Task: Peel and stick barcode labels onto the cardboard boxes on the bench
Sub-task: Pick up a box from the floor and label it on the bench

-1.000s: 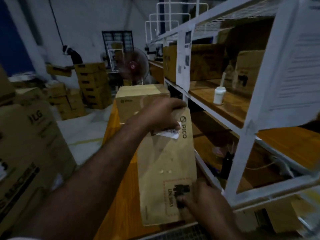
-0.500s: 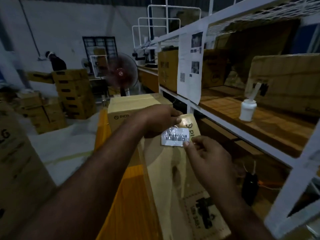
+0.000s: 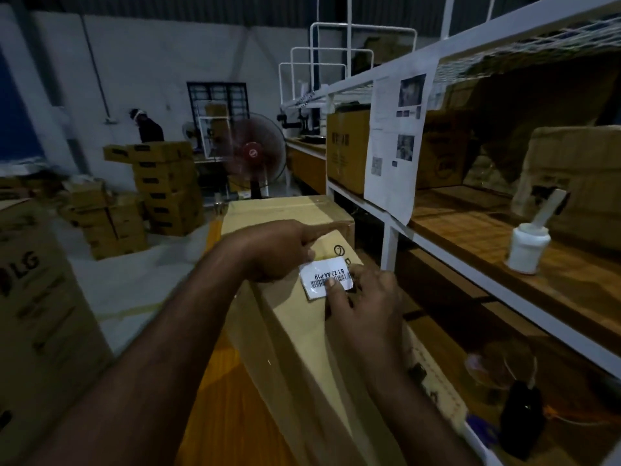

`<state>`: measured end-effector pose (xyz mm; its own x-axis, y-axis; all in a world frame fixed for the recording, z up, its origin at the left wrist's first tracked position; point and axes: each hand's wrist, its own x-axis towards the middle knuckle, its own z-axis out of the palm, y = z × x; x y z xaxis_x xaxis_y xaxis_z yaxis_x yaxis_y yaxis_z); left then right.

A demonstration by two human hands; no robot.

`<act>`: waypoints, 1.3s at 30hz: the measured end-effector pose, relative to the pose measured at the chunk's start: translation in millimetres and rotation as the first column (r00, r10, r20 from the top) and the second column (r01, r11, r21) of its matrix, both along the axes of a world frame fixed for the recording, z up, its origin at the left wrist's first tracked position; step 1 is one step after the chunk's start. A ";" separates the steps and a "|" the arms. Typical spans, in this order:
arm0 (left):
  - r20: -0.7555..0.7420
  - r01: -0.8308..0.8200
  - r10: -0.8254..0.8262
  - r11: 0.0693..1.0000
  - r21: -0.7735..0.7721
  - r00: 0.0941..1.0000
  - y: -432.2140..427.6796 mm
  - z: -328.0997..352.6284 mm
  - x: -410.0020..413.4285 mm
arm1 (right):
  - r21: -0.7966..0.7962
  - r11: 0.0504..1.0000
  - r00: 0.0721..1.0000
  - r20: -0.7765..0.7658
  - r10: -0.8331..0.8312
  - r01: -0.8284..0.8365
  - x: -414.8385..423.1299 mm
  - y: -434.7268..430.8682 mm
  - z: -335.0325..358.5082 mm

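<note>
Change: right hand [image 3: 364,306] has come up off the box's near end to the label [image 3: 327,278] within the last second; label now lies flat, print facing up.
Meaning: sticking seems underway, pressing down likely next.
Label: far end of box [image 3: 302,331] top, box on the orange bench [image 3: 215,391].
Left hand [image 3: 279,252]: fingers curled, pinning label's left edge.
Right hand: fingertip on the label's barcode, other fingers bent, grasping nothing visible.
Hidden: whether backing is off; box's near end is out of frame; dim light.

box logo [image 3: 340,251] partly under the label [image 3: 325,278], perhaps "pico"
</note>
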<state>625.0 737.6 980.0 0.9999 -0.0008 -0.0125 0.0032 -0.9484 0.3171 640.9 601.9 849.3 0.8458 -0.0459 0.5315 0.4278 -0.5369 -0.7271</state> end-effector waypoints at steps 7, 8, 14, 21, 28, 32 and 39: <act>-0.033 -0.262 0.261 0.946 -0.192 0.965 35.3 -13.3 -41.8 | -0.021 0.911 0.901 -0.161 0.403 -0.411 20.3 22.3 14.9; -0.047 -0.315 0.312 0.924 -0.216 0.949 43.1 -20.0 -51.2 | -0.052 0.882 0.875 -0.167 0.455 -0.469 18.2 29.0 17.7; -0.323 -0.426 0.279 0.551 -0.718 0.904 44.8 -124.0 -109.4 | -0.329 0.637 0.716 -0.351 0.603 -0.698 -6.1 72.8 -6.2; -0.047 -0.497 0.560 0.689 -0.527 0.827 43.6 -153.8 -105.1 | -0.305 0.699 0.762 -0.237 0.602 -0.647 4.0 62.3 -17.5; 0.222 -0.270 0.334 0.923 -0.275 0.916 18.9 -136.7 -67.8 | -0.391 0.697 0.798 -0.237 0.555 -0.601 17.7 33.4 -22.2; 0.166 -0.274 0.283 0.959 -0.077 0.945 18.3 -142.8 -55.5 | -0.403 0.717 0.820 -0.206 0.535 -0.569 15.9 29.0 -27.8; 0.159 -0.238 0.262 0.959 -0.157 0.952 28.5 -136.1 -48.5 | -0.382 0.727 0.819 -0.191 0.541 -0.570 17.3 32.1 -29.6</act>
<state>576.5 766.1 843.9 0.9544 0.2598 0.1469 0.1669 -0.8727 0.4589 658.2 634.0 819.7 0.6827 0.6488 0.3363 0.7057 -0.4658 -0.5340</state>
